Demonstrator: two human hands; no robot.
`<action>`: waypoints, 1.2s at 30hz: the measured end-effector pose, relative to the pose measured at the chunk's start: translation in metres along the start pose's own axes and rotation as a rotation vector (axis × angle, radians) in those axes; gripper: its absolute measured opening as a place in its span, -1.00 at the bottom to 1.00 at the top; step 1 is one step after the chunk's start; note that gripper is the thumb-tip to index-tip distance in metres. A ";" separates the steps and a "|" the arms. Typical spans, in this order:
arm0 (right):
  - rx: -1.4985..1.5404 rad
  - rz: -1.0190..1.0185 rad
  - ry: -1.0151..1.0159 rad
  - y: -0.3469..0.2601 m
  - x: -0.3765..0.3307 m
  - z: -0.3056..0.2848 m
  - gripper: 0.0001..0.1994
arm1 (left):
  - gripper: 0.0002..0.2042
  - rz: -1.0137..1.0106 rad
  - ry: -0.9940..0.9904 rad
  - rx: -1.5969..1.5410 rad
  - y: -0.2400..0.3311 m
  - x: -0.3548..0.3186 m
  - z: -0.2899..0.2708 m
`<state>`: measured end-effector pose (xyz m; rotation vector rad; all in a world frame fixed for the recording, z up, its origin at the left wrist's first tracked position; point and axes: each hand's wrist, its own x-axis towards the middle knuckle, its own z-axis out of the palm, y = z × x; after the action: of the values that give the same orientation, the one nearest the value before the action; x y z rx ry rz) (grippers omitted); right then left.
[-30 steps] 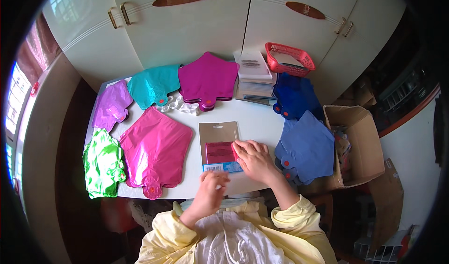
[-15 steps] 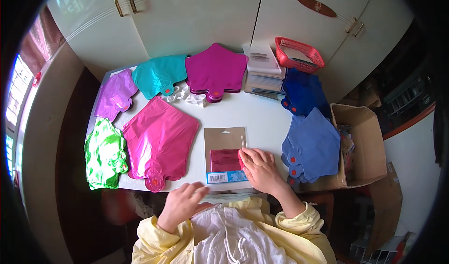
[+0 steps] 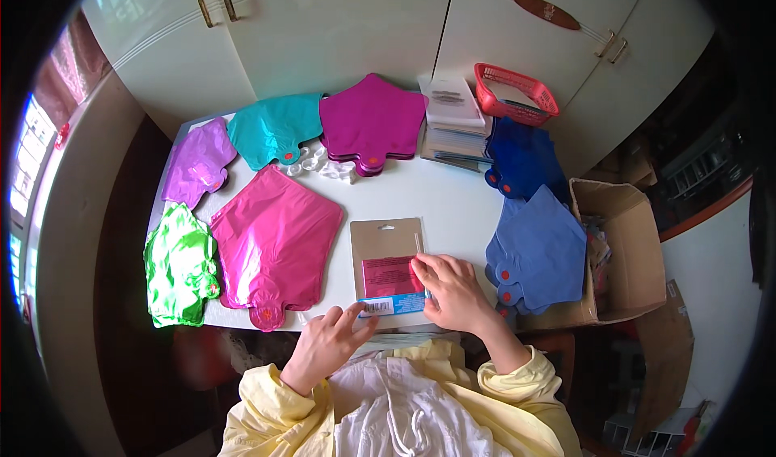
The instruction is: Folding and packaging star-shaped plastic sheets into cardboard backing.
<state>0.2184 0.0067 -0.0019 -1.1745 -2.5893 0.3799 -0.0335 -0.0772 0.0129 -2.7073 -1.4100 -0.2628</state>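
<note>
A flat hang-hole packet (image 3: 376,239) lies at the front of the white table, with a brown-grey upper part and a blue strip bearing a barcode along its bottom. Inside its lower half sits a folded pink foil piece (image 3: 381,277), and a thin pale straw shows near the right edge. My right hand (image 3: 457,291) is closed on the packet's right side, fingertips over a pink-red edge. At the lower left corner my left hand (image 3: 327,340) has its fingers apart, the index finger and thumb touching the strip or very near it.
Foil balloons ring the table: a large pink one (image 3: 279,243), green (image 3: 179,263), lilac (image 3: 196,158), teal (image 3: 275,129), magenta (image 3: 372,121), dark blue (image 3: 529,156) and slate blue (image 3: 541,251). A stack of packets (image 3: 457,125) and a red basket (image 3: 517,109) stand behind. A cardboard box (image 3: 626,247) adjoins the right edge.
My left hand has moved right and slightly up, reaching the packet's lower left corner. The right hand keeps its place on the packet's right side.
</note>
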 end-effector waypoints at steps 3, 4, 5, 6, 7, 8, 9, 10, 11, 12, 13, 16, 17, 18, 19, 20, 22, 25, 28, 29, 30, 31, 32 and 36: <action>0.061 -0.050 0.066 0.003 -0.003 0.001 -0.46 | -0.71 0.017 0.011 -0.017 -0.003 -0.001 0.001; 0.086 -0.069 0.090 0.005 -0.006 0.002 -0.49 | -0.74 0.019 0.016 -0.032 -0.004 -0.001 0.002; 0.103 -0.118 0.096 0.010 -0.009 0.005 -0.55 | -0.76 0.021 0.021 -0.048 -0.005 0.000 0.003; 0.120 -0.168 0.101 0.015 -0.012 0.009 -0.60 | -0.78 0.016 0.052 -0.075 -0.006 -0.001 0.005; 0.137 -0.218 0.107 0.018 -0.015 0.011 -0.65 | -0.80 0.012 0.083 -0.103 -0.007 -0.001 0.008; 0.153 -0.224 0.118 0.019 -0.018 0.011 -0.69 | -0.82 0.009 0.114 -0.131 -0.007 -0.001 0.011; 0.173 -0.229 0.126 0.019 -0.021 0.009 -0.72 | -0.85 -0.009 0.140 -0.169 -0.007 -0.001 0.014; 0.192 -0.234 0.135 0.017 -0.022 0.008 -0.75 | -0.87 -0.027 0.166 -0.208 -0.008 0.000 0.017; 0.207 -0.225 0.137 0.013 -0.023 0.002 -0.77 | -0.88 -0.045 0.191 -0.246 -0.008 0.000 0.018; 0.220 -0.214 0.140 0.008 -0.024 -0.005 -0.79 | -0.90 -0.070 0.219 -0.283 -0.008 0.002 0.019; 0.233 -0.204 0.143 0.005 -0.024 -0.009 -0.80 | -0.92 -0.095 0.247 -0.320 -0.009 0.003 0.020; 0.230 -0.203 0.153 0.007 -0.026 -0.005 -0.79 | -0.94 -0.157 0.292 -0.387 -0.009 0.008 0.023; 0.232 -0.205 0.186 0.010 -0.026 0.001 -0.81 | -0.94 -0.176 0.300 -0.402 -0.008 0.009 0.024; 0.236 -0.206 0.222 0.012 -0.024 0.009 -0.84 | -0.95 -0.186 0.306 -0.413 -0.008 0.011 0.024; 0.239 -0.208 0.258 0.013 -0.023 0.014 -0.86 | -0.95 -0.197 0.311 -0.424 -0.009 0.013 0.023; 0.243 -0.196 0.270 0.012 -0.022 0.015 -0.87 | -0.95 -0.207 0.317 -0.435 -0.008 0.015 0.023; 0.254 -0.177 0.289 0.008 -0.018 0.015 -0.88 | -0.94 -0.231 0.327 -0.447 -0.008 0.016 0.025; 0.276 -0.196 0.261 0.009 -0.017 0.016 -0.84 | -0.92 -0.266 0.351 -0.439 -0.006 0.017 0.032; 0.307 -0.126 0.219 0.009 -0.017 0.018 -0.73 | -0.90 -0.312 0.350 -0.425 -0.003 0.020 0.035; 0.321 -0.131 0.231 0.008 -0.017 0.018 -0.69 | -0.89 -0.329 0.345 -0.422 -0.002 0.021 0.035; 0.335 -0.139 0.245 0.007 -0.015 0.017 -0.66 | -0.88 -0.370 0.333 -0.416 -0.001 0.021 0.035; 0.349 -0.146 0.259 0.006 -0.014 0.016 -0.62 | -0.87 -0.410 0.321 -0.410 0.000 0.021 0.035; 0.346 -0.133 0.257 0.005 -0.015 0.015 -0.61 | -0.85 -0.451 0.309 -0.403 0.002 0.021 0.034; 0.359 -0.049 0.230 0.004 -0.018 0.018 -0.58 | -0.70 -0.592 0.291 -0.180 0.006 0.025 0.028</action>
<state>0.2260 -0.0070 -0.0223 -0.9647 -2.2307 0.6287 -0.0115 -0.0563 -0.0095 -2.1667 -2.1259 -0.8129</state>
